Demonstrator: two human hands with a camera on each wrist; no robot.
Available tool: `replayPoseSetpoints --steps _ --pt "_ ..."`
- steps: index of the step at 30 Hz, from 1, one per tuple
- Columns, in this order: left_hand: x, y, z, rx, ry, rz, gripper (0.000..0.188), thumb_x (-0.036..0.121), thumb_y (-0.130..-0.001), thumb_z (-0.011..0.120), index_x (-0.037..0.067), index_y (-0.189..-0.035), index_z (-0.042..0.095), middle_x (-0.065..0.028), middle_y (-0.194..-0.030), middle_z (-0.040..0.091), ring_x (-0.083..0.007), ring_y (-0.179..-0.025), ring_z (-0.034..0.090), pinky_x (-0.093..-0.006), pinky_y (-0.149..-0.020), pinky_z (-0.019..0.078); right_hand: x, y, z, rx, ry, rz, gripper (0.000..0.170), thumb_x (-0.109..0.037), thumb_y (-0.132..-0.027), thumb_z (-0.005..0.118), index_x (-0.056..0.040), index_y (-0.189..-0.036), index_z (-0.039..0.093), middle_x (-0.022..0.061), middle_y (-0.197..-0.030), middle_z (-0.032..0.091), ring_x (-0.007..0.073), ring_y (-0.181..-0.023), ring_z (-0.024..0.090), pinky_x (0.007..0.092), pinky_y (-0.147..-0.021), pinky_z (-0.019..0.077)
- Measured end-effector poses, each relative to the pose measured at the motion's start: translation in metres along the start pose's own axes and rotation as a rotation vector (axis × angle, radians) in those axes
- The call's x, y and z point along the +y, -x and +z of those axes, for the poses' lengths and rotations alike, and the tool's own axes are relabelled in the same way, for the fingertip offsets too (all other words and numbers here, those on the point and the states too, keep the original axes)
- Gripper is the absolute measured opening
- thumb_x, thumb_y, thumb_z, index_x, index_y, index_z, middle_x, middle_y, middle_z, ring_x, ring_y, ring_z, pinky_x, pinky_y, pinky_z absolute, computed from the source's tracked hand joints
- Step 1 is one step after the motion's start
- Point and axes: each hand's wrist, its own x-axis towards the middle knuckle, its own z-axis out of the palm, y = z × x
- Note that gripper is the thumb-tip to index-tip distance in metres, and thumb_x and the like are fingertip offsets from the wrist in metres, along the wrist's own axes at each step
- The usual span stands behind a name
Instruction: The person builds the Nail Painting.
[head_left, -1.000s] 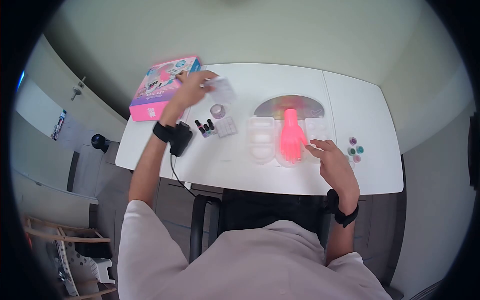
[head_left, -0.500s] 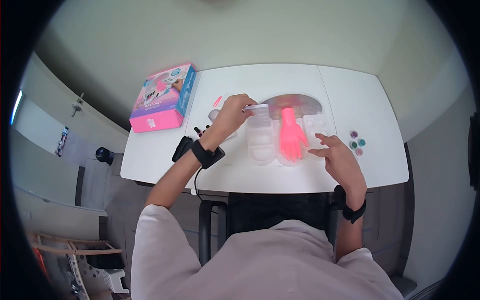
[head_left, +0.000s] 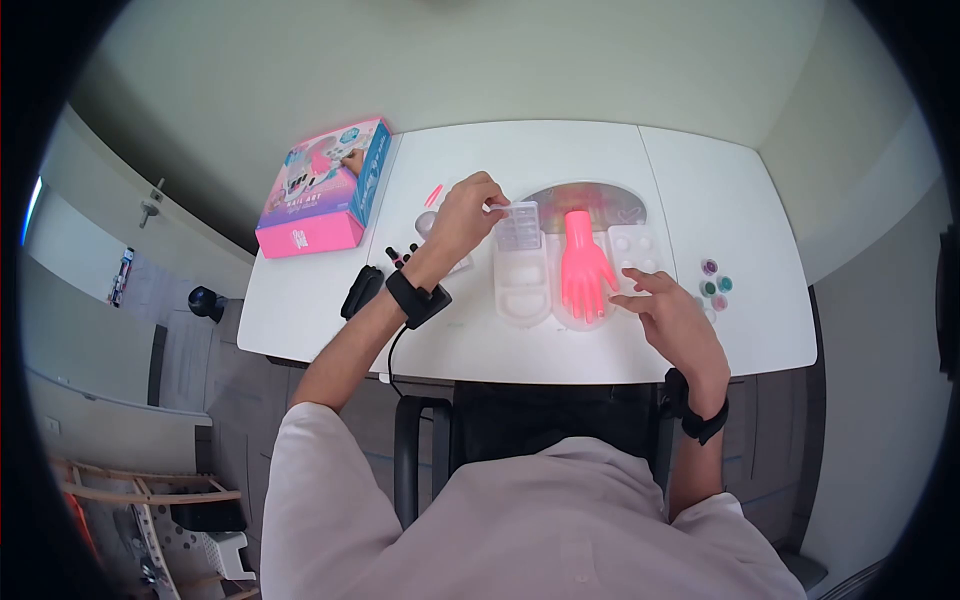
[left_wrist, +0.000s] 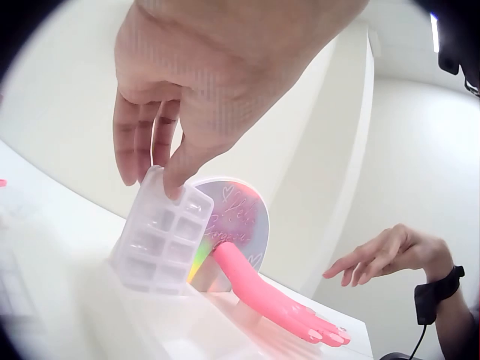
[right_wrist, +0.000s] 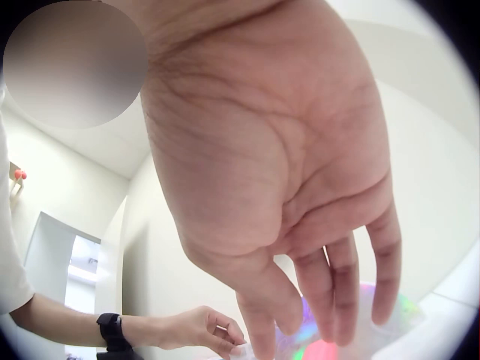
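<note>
The left hand (head_left: 462, 218) has its thumb and fingers pinched on the upper edge of a clear compartment tray (head_left: 518, 228), with the thumb against the front face and the other fingers reaching down behind it. The tray hangs below these fingertips, tilted up on edge over the far part of a white molded base (head_left: 521, 300); whether its lower edge touches the base, I cannot tell. The right hand (head_left: 680, 325) is released, its fingers loosely bent and spread, raised above the right side of the base. Between the two hands' fingers lies a pink model hand (head_left: 583, 270), its own fingers pointing toward the person, and beyond its wrist stands a shiny rounded panel (head_left: 622, 205) with a heart on it. To the right of the right fingers, on the white table (head_left: 460, 350), sits a cluster of small colored pots (head_left: 709, 287). To the left of the left fingers are a small round container (head_left: 426, 222), partly hidden by that hand, and a pink strip (head_left: 433, 195). Dark-capped bottles (head_left: 398, 256) lie nearer the left wrist, and a pink and blue box (head_left: 322, 185) rests farther left of those fingers.
</note>
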Motion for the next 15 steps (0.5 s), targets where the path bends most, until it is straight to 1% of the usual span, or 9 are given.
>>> replayPoseSetpoints --steps 1,3,6,7,9,10,12,13,15 --pt "0.001 0.0 0.0 -0.003 0.002 -0.003 0.01 0.0 -0.082 0.081 0.0 -0.09 0.074 -0.011 -0.095 0.069 -0.0286 -0.086 0.071 -0.0389 -0.075 0.0569 0.0 0.0 0.0 -0.004 -0.001 0.002 0.047 0.013 -0.078 0.061 -0.0143 -0.11 0.083 0.0132 -0.132 0.071 0.0304 -0.102 0.068 0.0416 -0.085 0.061" --pt "0.002 0.0 0.0 -0.029 -0.072 0.021 0.013 0.002 -0.083 0.082 0.0 -0.093 0.075 -0.0094 -0.097 0.069 -0.0228 -0.085 0.071 -0.0343 -0.076 0.0602 0.001 -0.002 -0.002 -0.013 0.024 -0.007 0.047 0.012 -0.078 0.062 -0.0141 -0.11 0.083 0.0132 -0.131 0.071 0.0305 -0.105 0.068 0.0416 -0.086 0.061" --pt "0.007 0.002 -0.001 -0.025 -0.12 -0.003 0.018 0.004 -0.083 0.084 0.002 -0.099 0.076 -0.0086 -0.096 0.069 -0.0219 -0.084 0.07 -0.0337 -0.074 0.0575 -0.001 -0.004 -0.005 -0.023 0.012 0.008 0.046 0.012 -0.079 0.062 -0.014 -0.11 0.083 0.0131 -0.131 0.071 0.0303 -0.107 0.068 0.0415 -0.086 0.061" --pt "0.01 0.003 -0.003 -0.027 -0.121 -0.006 0.018 0.004 -0.083 0.084 0.002 -0.099 0.076 -0.0086 -0.096 0.069 -0.0219 -0.084 0.07 -0.0337 -0.074 0.0575 -0.001 -0.004 -0.005 -0.025 0.009 0.008 0.046 0.012 -0.079 0.062 -0.014 -0.11 0.083 0.0131 -0.131 0.071 0.0303 -0.107 0.068 0.0415 -0.086 0.061" --pt "0.015 0.005 -0.009 0.028 -0.066 0.023 0.026 0.005 -0.083 0.084 0.004 -0.108 0.075 -0.0087 -0.098 0.069 -0.0222 -0.085 0.07 -0.0335 -0.075 0.0573 -0.001 -0.004 -0.005 -0.021 0.005 0.014 0.045 0.012 -0.079 0.063 -0.0137 -0.11 0.083 0.013 -0.131 0.071 0.0302 -0.107 0.068 0.0412 -0.086 0.0611" --pt "0.013 0.006 -0.012 0.024 -0.069 0.018 0.026 0.005 -0.083 0.084 0.004 -0.108 0.075 -0.0087 -0.098 0.069 -0.0222 -0.085 0.07 -0.0335 -0.075 0.0573 0.0 -0.004 -0.004 -0.024 -0.001 0.013 0.045 0.012 -0.079 0.063 -0.0137 -0.11 0.083 0.013 -0.131 0.071 0.0302 -0.107 0.068 0.0412 -0.086 0.0611" --pt "0.004 0.009 -0.023 0.031 -0.045 -0.055 0.036 0.008 -0.081 0.086 0.006 -0.114 0.074 -0.0102 -0.1 0.069 -0.0247 -0.085 0.07 -0.0365 -0.079 0.0578 0.0 -0.003 -0.003 -0.012 -0.016 0.02 0.045 0.012 -0.079 0.064 -0.0139 -0.11 0.083 0.0125 -0.131 0.071 0.0299 -0.106 0.068 0.0408 -0.087 0.061" --pt "-0.003 0.015 -0.025 0.024 -0.047 -0.06 0.036 0.008 -0.081 0.086 0.006 -0.114 0.074 -0.0102 -0.1 0.069 -0.0247 -0.085 0.07 -0.0365 -0.079 0.0578 0.0 -0.003 -0.003 -0.016 -0.023 0.024 0.045 0.012 -0.079 0.064 -0.0139 -0.11 0.083 0.0125 -0.131 0.071 0.0299 -0.106 0.068 0.0408 -0.087 0.061" --pt "-0.023 0.028 -0.022 -0.214 -0.318 -0.188 0.045 0.014 -0.075 0.091 0.007 -0.117 0.074 -0.0135 -0.108 0.068 -0.0297 -0.095 0.069 -0.042 -0.086 0.0585 -0.001 -0.004 -0.005 -0.022 -0.005 0.024 0.043 0.01 -0.079 0.066 -0.0136 -0.111 0.083 0.0123 -0.131 0.071 0.0295 -0.106 0.068 0.0404 -0.088 0.0609"
